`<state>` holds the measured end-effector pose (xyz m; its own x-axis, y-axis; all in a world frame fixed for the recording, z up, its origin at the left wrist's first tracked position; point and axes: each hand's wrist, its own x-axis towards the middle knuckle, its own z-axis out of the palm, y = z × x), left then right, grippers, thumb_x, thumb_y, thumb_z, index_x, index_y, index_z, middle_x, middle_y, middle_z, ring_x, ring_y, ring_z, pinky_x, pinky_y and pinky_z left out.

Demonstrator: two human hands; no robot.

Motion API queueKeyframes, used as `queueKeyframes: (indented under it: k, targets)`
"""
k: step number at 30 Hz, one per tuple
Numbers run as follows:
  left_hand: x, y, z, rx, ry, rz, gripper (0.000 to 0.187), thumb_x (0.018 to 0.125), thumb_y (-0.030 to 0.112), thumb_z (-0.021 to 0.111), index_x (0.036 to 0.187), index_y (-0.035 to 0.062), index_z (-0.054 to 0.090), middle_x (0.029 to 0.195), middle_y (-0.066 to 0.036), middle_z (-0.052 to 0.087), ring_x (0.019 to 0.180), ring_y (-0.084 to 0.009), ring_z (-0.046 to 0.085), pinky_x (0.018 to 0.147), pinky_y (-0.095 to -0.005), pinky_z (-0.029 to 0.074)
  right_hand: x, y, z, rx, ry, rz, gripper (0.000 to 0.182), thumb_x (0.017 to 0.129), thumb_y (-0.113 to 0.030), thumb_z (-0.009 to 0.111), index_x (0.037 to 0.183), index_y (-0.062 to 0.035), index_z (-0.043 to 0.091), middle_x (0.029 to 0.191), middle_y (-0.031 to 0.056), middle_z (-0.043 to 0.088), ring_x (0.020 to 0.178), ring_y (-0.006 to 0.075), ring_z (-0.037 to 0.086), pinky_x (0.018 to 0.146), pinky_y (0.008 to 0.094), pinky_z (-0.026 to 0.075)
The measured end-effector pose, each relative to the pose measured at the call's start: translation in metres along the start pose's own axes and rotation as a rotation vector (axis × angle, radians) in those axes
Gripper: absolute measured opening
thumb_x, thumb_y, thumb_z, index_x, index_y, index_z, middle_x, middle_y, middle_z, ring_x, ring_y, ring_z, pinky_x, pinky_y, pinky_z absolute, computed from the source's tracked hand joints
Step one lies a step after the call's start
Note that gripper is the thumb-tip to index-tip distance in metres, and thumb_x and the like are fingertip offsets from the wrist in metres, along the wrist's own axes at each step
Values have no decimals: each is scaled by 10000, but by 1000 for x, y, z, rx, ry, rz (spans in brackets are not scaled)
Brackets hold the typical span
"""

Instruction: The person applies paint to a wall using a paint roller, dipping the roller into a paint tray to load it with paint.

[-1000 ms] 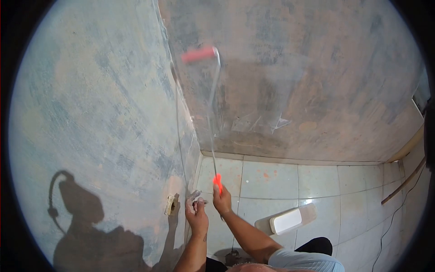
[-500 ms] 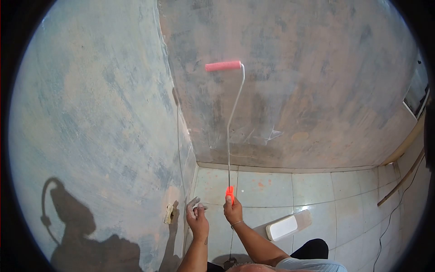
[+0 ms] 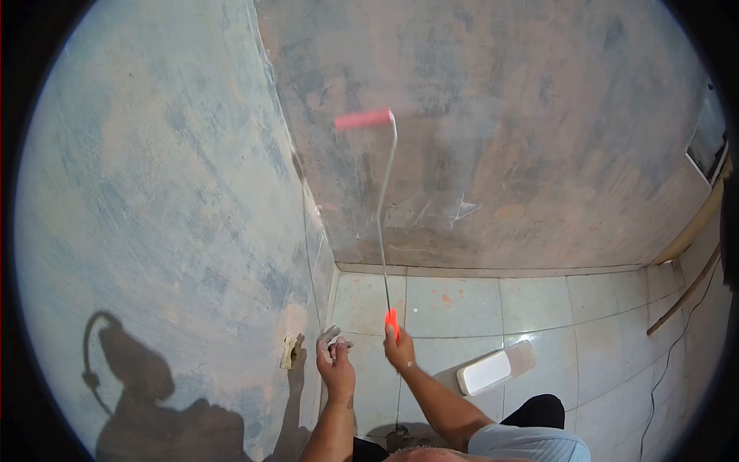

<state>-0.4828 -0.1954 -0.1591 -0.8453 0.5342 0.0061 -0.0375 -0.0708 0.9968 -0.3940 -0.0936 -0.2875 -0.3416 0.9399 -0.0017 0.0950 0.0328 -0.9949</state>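
My right hand (image 3: 399, 351) is wrapped round the orange handle of a long paint roller (image 3: 380, 223). The thin metal rod rises to a pink roller sleeve (image 3: 363, 119), slightly blurred, at the facing wall (image 3: 493, 154) just right of the corner. My left hand (image 3: 336, 369) hovers beside the left wall, palm up, its whitish, dusty fingers loosely curled and apart with nothing visible in them. On the floor right of my right arm rests an oblong tray (image 3: 514, 359) with white material in its near part.
The left wall (image 3: 177, 192) is patchy grey and holds a recessed wall box (image 3: 289, 351) near my left hand. Pale floor tiles (image 3: 454, 308) carry orange spots. A wooden stick (image 3: 681, 302) and a dark cable (image 3: 668, 369) lie at the right.
The roller sleeve has moved left towards the corner, and the rod now leans left. My right hand still grips the handle. The left hand's fingers have shifted slightly; the view has moved a little.
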Motion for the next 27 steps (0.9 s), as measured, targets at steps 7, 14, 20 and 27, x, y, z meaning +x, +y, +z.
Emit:
queueKeyframes:
  k: [7,14,20,27]
  targets:
    - [-14,13,0,4,-26,21,264,934,105,515,1179,5,511,1054,-67,582,797,-129,583,743,-264,461,113,-178,47,77,-22,-296,426,951,-392,472,1031,4,608,817,224,614,774,343,608,721,383,464]
    - [-17,17,-6,43,-28,-2,267,928,99,522,1177,2,517,1016,-61,583,801,-119,569,766,-262,462,42,-25,35,-90,-61,-47,421,926,-384,495,1099,-15,599,952,254,638,946,409,611,788,424,480]
    - [-23,20,-6,14,-15,-31,266,927,97,524,1171,-9,517,977,-47,575,814,-96,532,790,-270,464,-72,92,26,-61,31,59,409,951,-370,473,1021,16,591,713,174,598,656,285,572,648,375,465]
    - [-29,20,3,44,-78,-1,280,928,102,528,1179,-21,506,1096,-77,561,854,-114,549,801,-277,470,35,-27,65,-29,-125,28,355,935,-369,502,975,-29,595,834,245,618,803,423,603,677,411,476]
